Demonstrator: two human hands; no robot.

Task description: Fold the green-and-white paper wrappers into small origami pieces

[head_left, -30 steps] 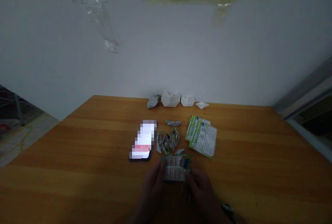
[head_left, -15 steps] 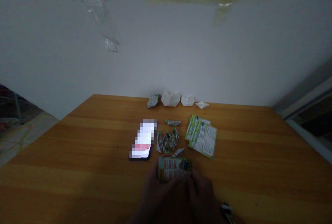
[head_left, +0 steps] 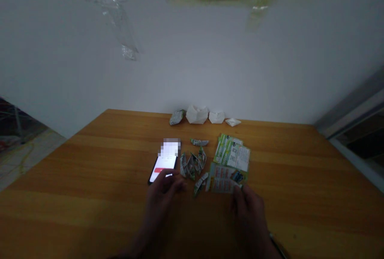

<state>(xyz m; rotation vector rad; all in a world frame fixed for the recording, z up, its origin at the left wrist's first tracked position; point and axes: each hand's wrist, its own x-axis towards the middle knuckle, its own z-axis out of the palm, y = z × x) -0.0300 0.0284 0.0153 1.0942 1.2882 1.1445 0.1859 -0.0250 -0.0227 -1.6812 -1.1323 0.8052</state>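
My right hand [head_left: 247, 203] pinches the near edge of a printed paper leaflet [head_left: 223, 177], which overlaps the front of a small pile of green-and-white leaflets [head_left: 237, 156]. My left hand [head_left: 165, 191] holds nothing; its fingers are loosely bent and apart, reaching over the lower end of a lit phone [head_left: 166, 159]. Whether a fingertip touches the screen I cannot tell. Between the hands lies a small folded paper piece [head_left: 201, 183]. Just beyond it stand several folded paper pieces [head_left: 193, 163] side by side, with another folded piece [head_left: 199, 142] behind them.
Along the wall end of the wooden table [head_left: 90, 163] sit a printed folded paper shape [head_left: 177, 117], two white folded papers [head_left: 197, 115] and a flatter white one [head_left: 233, 122]. The white wall [head_left: 192, 59] rises directly behind, with tape stuck on it.
My hands have parted. The right one carried the leaflet right, onto the pile's front edge. My left hand let go of it and moved left to the phone. The small folded piece now shows fully.
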